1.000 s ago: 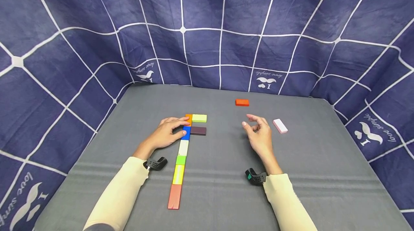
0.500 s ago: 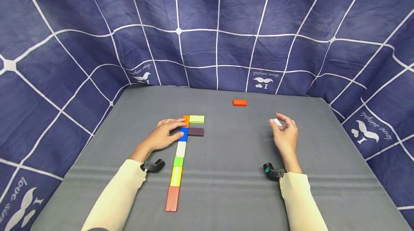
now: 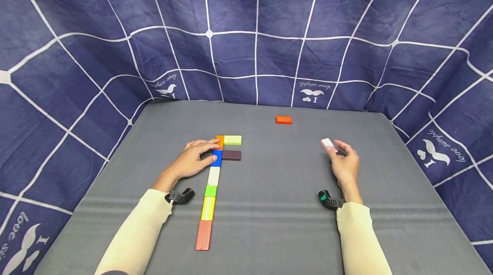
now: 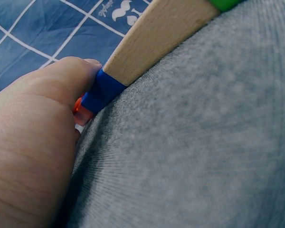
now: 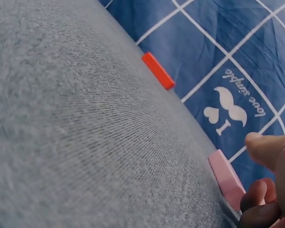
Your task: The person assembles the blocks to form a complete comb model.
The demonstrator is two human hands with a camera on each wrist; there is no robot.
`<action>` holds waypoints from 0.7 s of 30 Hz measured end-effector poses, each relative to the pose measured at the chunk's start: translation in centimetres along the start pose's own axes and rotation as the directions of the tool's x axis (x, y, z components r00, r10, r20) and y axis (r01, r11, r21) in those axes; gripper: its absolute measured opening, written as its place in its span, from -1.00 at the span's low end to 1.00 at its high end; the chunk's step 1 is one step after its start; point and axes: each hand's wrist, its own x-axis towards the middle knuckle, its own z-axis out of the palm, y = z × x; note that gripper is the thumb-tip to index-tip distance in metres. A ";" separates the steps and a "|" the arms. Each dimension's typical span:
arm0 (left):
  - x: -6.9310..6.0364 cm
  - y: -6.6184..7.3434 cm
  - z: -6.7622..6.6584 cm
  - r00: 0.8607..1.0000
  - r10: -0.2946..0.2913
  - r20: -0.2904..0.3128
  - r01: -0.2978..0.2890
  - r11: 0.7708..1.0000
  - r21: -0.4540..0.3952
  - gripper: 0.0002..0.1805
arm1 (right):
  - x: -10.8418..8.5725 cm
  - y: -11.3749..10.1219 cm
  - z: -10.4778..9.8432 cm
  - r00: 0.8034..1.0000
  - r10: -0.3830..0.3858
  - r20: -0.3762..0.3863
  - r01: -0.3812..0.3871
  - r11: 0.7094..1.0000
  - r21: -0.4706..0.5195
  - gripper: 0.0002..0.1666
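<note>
In the head view, my left hand (image 3: 193,159) rests with loosely bent fingers on the far end of a row of blocks. Its fingers lie on the orange block (image 3: 220,137) and its thumb touches the blue block (image 4: 102,90). A pale yellow-green block (image 3: 233,140) and a dark purple block (image 3: 231,155) project from the row's right side. At the right, my right hand (image 3: 345,163) has its fingers curled at the near end of a pink block (image 5: 226,178). In the right wrist view the fingertips meet that end, while the thumb shows above the block.
Nearer me, the row continues with a plain wood block (image 3: 213,176), a green block (image 3: 210,190), a yellow block (image 3: 208,208) and a salmon block (image 3: 203,235). A red-orange block (image 3: 283,120) lies near the back of the grey table (image 3: 265,206). Blue checked cloth (image 3: 231,52) surrounds it.
My right hand has moved right to the pink block, and its fingers are now at the block's near end. My left hand stays on the row. The head view has shifted slightly.
</note>
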 end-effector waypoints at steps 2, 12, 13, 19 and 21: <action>-0.1 0.0 -0.1 1.000 -0.003 0.003 0.003 1.000 0.000 -0.53 | 0.0 0.1 0.0 1.000 0.011 0.001 -0.011 1.000 -0.018 -0.54; 0.0 0.2 -0.1 1.000 -0.018 0.018 0.018 1.000 -0.002 -0.53 | 0.4 0.1 -0.4 0.993 0.111 0.036 -0.106 0.988 -0.109 -0.51; 0.0 0.1 -0.1 1.000 -0.018 0.018 0.018 1.000 -0.001 -0.53 | 0.4 0.1 -0.4 0.992 0.117 0.036 -0.113 0.988 -0.103 -0.51; 0.0 0.1 -0.2 1.000 -0.023 0.022 0.023 1.000 -0.001 -0.54 | 0.6 0.1 -0.4 0.990 0.142 0.027 -0.139 0.986 -0.094 -0.50; 0.0 0.1 -0.2 1.000 -0.023 0.021 0.023 1.000 0.000 -0.54 | 0.6 0.2 -0.4 0.991 0.134 0.024 -0.130 0.985 -0.114 -0.50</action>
